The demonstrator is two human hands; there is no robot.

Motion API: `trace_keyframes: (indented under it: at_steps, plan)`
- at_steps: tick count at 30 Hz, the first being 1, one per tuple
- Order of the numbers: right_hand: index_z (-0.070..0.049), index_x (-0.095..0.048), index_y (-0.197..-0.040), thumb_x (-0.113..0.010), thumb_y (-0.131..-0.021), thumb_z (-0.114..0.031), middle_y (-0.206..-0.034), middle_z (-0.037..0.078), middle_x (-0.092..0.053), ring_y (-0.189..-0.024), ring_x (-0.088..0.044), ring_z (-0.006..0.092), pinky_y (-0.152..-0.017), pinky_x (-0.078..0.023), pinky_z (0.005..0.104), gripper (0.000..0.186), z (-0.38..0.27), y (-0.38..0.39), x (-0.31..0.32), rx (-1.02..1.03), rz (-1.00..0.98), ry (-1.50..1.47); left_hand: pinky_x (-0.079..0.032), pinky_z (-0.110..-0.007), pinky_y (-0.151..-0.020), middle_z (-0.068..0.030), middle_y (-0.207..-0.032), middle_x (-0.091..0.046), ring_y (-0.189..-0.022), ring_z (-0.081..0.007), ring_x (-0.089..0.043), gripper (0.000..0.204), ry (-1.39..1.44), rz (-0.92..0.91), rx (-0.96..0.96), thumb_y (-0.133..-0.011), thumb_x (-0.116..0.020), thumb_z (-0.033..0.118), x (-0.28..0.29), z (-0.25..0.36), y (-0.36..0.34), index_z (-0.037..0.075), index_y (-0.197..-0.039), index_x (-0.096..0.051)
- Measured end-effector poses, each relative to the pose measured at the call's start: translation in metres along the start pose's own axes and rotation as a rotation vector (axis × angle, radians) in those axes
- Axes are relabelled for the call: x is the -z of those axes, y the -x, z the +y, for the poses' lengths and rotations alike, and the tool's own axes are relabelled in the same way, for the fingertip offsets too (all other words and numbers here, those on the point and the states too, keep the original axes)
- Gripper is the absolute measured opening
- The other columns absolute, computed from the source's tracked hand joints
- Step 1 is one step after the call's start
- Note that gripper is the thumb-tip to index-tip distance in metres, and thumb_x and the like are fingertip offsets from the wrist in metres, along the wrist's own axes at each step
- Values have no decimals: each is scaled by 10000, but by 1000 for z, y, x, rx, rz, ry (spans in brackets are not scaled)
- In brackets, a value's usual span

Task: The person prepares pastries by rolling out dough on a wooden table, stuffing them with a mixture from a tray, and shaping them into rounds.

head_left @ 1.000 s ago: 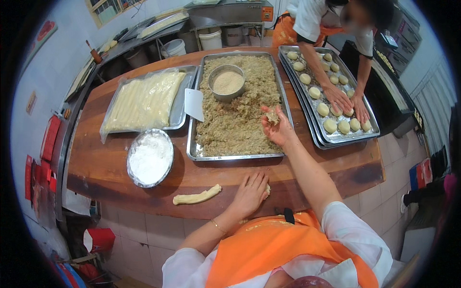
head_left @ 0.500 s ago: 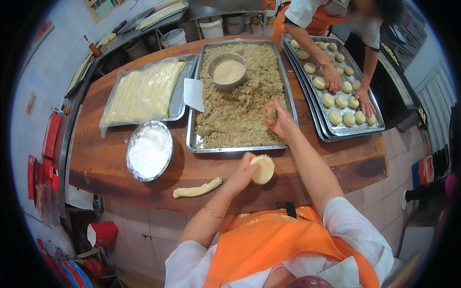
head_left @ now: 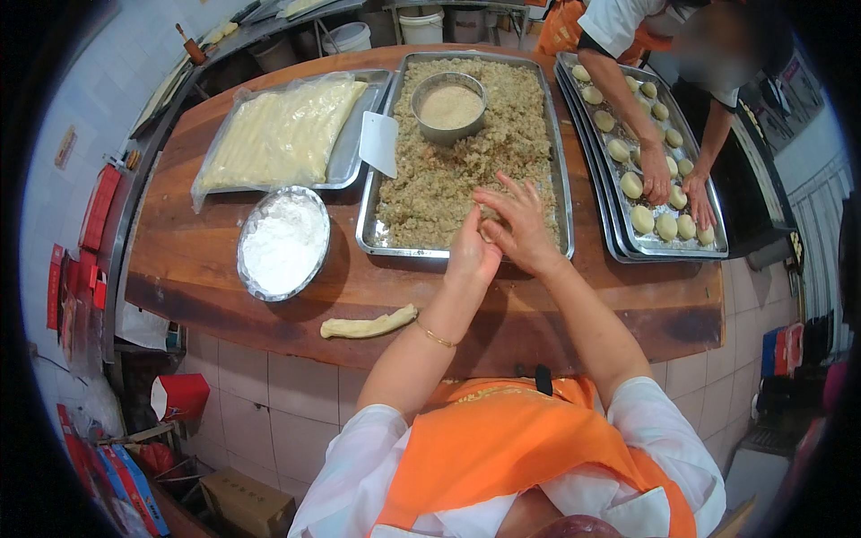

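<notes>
My two hands meet over the near edge of the filling tray (head_left: 363,215). My left hand (head_left: 473,251) is closed around a pale dough round, now mostly hidden between the hands. Against it, my right hand (head_left: 525,229) curves thumb and forefinger about the dough, its other fingers raised and spread. Any filling inside the dough is out of sight. Crumbly greenish-brown filling (head_left: 421,202) covers the tray under my fingers. A strip of dough (head_left: 368,324) lies on the wooden table (head_left: 215,309) beside my left forearm.
A bowl of white flour (head_left: 284,242) stands left, below a tray of plastic-covered dough strips (head_left: 278,134). In the filling sit a metal bowl of tan crumbs (head_left: 450,108) and a white scraper (head_left: 378,143). A co-worker's hands (head_left: 657,175) touch dough balls (head_left: 665,226) on stacked trays.
My left hand has lifted the dough round forward from the table edge to my right hand. The clump of filling visible in my right hand is now hidden. The view has shifted slightly.
</notes>
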State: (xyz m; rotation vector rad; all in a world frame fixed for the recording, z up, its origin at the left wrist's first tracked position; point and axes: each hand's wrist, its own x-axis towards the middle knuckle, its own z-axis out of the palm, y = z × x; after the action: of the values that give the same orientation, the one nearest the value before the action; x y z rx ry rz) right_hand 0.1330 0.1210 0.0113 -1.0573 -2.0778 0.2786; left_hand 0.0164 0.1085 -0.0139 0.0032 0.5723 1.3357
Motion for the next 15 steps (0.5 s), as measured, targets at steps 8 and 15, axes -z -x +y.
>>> trace_keyframes:
  at_steps: [8, 15]
  plan:
    - [-56, -701, -1127, -733, -824, 15, -1001, 103, -646, -838, -635, 199, -719, -527, 299, 313, -12, -7, 17, -209, -82, -314, -509, -384, -955, -91, -1137, -641, -1040, -215, -624, 251, -132, -137, -118, -1059, -520, 224, 26, 6, -15, 27, -1205, -575]
    - [-53, -706, -1037, -755, -790, 14, -967, 105, -646, -811, -652, 271, -698, -551, 347, 260, -5, 8, -6, -83, 94, -239, -545, -374, -839, -66, -1064, -663, -930, -184, -650, 161, -273, -147, -262, -1053, -532, 176, 29, -2, -11, 48, -1128, -594]
